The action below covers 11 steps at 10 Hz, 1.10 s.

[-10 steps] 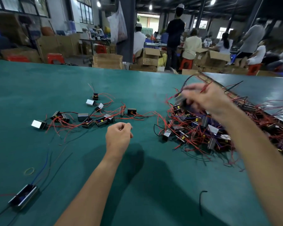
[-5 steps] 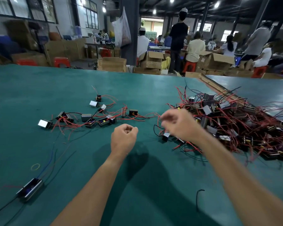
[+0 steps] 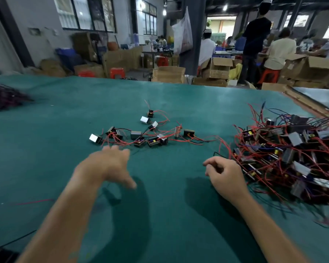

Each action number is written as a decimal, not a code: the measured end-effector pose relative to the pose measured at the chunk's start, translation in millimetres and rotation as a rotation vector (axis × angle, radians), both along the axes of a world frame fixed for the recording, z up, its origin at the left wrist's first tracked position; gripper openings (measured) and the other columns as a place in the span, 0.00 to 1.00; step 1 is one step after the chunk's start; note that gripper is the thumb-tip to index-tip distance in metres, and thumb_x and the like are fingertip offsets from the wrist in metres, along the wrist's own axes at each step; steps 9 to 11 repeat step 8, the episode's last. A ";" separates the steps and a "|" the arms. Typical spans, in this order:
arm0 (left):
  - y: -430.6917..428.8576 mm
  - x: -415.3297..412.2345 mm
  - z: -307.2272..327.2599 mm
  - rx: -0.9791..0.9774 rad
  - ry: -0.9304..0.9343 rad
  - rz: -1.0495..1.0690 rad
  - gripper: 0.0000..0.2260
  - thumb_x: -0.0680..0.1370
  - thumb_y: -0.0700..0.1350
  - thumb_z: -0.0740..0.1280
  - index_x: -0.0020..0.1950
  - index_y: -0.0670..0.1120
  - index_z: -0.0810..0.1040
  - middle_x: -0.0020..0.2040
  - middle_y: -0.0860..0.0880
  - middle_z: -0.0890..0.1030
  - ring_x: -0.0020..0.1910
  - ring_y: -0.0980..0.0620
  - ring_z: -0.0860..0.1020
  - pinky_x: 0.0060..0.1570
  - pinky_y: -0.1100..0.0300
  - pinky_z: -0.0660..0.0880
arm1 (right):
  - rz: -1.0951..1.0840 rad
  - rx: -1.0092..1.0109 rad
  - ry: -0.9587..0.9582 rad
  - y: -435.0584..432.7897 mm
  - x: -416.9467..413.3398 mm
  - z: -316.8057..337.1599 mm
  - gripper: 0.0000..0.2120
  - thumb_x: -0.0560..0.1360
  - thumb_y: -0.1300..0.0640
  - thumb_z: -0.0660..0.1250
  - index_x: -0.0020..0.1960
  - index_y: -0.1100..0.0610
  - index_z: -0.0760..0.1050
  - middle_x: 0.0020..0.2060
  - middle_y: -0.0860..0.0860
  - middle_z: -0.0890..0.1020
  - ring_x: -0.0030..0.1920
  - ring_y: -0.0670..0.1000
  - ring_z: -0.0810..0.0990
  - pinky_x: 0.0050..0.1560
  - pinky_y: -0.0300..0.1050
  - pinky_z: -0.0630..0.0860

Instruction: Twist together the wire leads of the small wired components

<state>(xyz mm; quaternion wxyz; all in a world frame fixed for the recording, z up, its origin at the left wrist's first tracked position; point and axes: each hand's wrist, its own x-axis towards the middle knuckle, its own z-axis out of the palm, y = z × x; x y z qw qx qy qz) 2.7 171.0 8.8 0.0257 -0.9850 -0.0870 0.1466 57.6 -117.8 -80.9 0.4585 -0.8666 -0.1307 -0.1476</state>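
1. Two stocks lie loose on the green table (image 3: 46,141). A sparse row of small wired components (image 3: 136,135) sits mid-table, likely finished ones kept apart. A tangled heap (image 3: 292,149) at the right edge is likely your feed.
2. Your left hand (image 3: 110,168) is spread, blurred and empty, just short of the row.
3. Your right hand (image 3: 224,173) is curled beside the heap's left fringe. Whether it pinches a lead, I cannot tell.
4. No bin on the table. Beyond the far edge, cardboard boxes (image 3: 168,74): contents hidden.
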 end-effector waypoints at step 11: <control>15.8 54.3 -63.8 -0.343 -0.399 0.274 0.35 0.75 0.60 0.67 0.74 0.44 0.58 0.75 0.42 0.59 0.75 0.40 0.56 0.71 0.44 0.61 | 0.084 0.020 0.225 -3.8 -11.6 3.0 0.09 0.76 0.62 0.65 0.40 0.52 0.79 0.28 0.49 0.82 0.24 0.41 0.73 0.28 0.34 0.69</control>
